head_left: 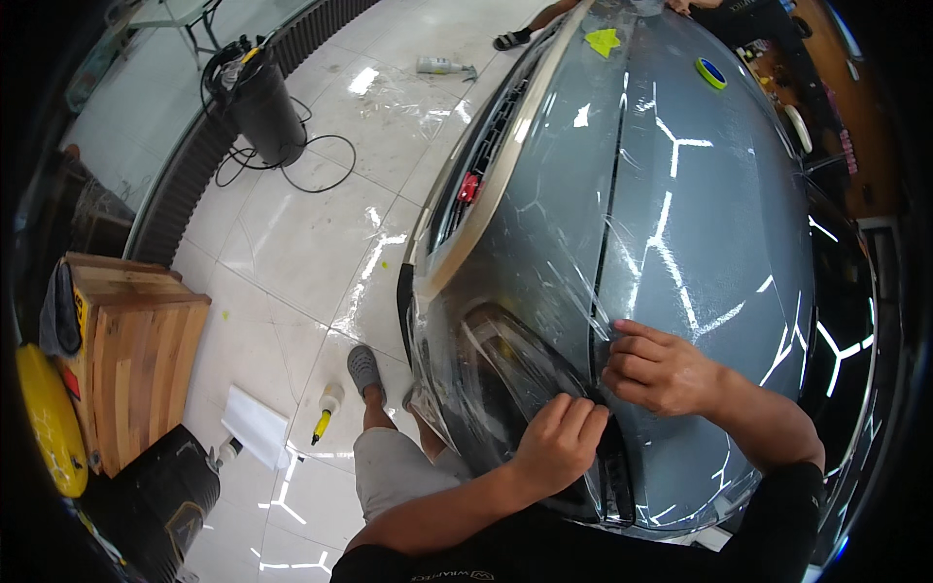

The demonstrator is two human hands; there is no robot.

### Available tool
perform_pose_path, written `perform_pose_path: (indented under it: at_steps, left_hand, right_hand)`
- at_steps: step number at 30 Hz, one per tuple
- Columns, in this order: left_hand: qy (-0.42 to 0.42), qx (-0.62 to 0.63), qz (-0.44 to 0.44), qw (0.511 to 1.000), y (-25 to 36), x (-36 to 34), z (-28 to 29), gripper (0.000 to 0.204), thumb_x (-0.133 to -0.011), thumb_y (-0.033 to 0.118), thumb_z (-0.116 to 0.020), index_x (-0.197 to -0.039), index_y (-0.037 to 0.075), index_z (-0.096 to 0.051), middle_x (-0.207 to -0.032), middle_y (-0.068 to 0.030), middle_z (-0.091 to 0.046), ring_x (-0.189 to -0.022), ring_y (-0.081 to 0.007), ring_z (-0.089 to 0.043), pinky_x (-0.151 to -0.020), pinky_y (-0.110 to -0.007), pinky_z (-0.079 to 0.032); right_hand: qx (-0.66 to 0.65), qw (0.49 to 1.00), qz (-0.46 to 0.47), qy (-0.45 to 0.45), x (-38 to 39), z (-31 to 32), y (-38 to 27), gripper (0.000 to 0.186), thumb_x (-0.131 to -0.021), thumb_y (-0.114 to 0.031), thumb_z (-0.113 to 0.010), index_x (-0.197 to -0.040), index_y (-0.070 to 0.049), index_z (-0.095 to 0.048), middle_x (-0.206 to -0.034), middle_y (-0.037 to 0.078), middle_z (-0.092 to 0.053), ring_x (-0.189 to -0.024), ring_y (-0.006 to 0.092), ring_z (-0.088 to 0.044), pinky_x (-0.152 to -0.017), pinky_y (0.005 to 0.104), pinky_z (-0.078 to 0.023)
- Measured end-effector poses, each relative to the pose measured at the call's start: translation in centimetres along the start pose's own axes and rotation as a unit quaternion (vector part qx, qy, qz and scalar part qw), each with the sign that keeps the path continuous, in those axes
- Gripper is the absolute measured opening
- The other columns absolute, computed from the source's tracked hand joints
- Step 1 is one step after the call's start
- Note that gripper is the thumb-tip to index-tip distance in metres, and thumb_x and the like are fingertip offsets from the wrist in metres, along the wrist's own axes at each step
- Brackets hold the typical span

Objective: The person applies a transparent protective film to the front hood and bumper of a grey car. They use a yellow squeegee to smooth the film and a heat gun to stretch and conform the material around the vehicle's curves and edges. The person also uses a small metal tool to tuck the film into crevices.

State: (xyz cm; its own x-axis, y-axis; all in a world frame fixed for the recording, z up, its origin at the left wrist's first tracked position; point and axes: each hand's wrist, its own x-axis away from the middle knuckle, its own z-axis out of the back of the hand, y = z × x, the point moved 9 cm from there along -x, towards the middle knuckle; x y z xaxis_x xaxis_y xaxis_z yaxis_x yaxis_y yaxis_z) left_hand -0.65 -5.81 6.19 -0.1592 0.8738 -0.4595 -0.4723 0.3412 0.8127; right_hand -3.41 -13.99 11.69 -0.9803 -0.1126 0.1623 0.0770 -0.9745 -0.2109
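Note:
A clear film (573, 282) lies wrinkled over the front corner of a grey car, across the headlight (515, 364) and up to the edge of the hood (709, 233). My right hand (666, 371) is closed in a pinch on the film at the hood's edge, and creases run up and away from its fingertips. Just below and to the left, my left hand (562, 442) is closed too, gripping the film beside the headlight. The part of the film inside my fingers is hidden.
A yellow-green tape roll (711, 73) and a yellow-green piece (603, 42) lie on the hood. Another person's hand (677, 6) is at its far end. Spray bottles (328, 408), a black bin with cables (262, 107) and a wooden box (141, 360) stand on the left.

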Motion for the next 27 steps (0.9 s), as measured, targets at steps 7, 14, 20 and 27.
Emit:
perform_pose_path:
  at_steps: [7, 14, 20, 27]
  left_hand:
    - [0.042, 0.056, 0.020, 0.997, -0.3, 0.2, 2.5, 0.028, -0.066, -0.006, -0.062, -0.094, -0.005, -0.065, -0.091, -0.0134, -0.057, -0.078, -0.0286, -0.058, -0.068, -0.037, -0.049]
    - [0.049, -0.079, 0.059, 0.994, -1.6, -1.4, 2.8, 0.028, -0.075, -0.002, -0.060, -0.102, -0.005, -0.065, -0.100, -0.0180, -0.061, -0.087, -0.0330, -0.061, -0.083, -0.046, -0.051]
    - [0.040, 0.006, 0.018, 0.999, -1.1, -1.6, 2.7, 0.018, -0.067, -0.006, -0.060, -0.084, -0.003, -0.061, -0.084, -0.0134, -0.059, -0.076, -0.0289, -0.060, -0.066, -0.036, -0.053]
    - [-0.031, -0.046, -0.019, 0.998, -0.4, -1.5, 1.1, 0.008, -0.074, 0.002, -0.064, -0.075, 0.005, -0.056, -0.072, -0.0048, -0.048, -0.065, -0.0181, -0.051, -0.061, -0.027, -0.047]
  right_hand:
    - [0.056, 0.994, -0.062, 0.076, -1.6, 1.2, 3.2, 0.022, -0.074, -0.011, -0.060, -0.094, -0.002, -0.063, -0.098, 0.011, -0.057, -0.102, 0.0271, -0.060, -0.110, 0.0490, -0.042]
    - [-0.016, 0.994, -0.029, 0.100, -2.5, 1.9, 3.9, 0.020, -0.069, -0.009, -0.062, -0.088, -0.001, -0.062, -0.095, 0.011, -0.057, -0.097, 0.0277, -0.059, -0.106, 0.0472, -0.046]
    - [-0.030, 0.995, -0.008, 0.092, -2.6, 2.0, 3.5, 0.018, -0.068, -0.008, -0.063, -0.084, 0.000, -0.060, -0.094, 0.012, -0.057, -0.096, 0.0287, -0.059, -0.103, 0.0463, -0.048]
    - [-0.012, 0.997, -0.016, 0.080, -1.0, 1.1, 3.3, 0.016, -0.068, -0.008, -0.063, -0.082, -0.001, -0.060, -0.096, 0.012, -0.058, -0.097, 0.0296, -0.060, -0.103, 0.0450, -0.049]
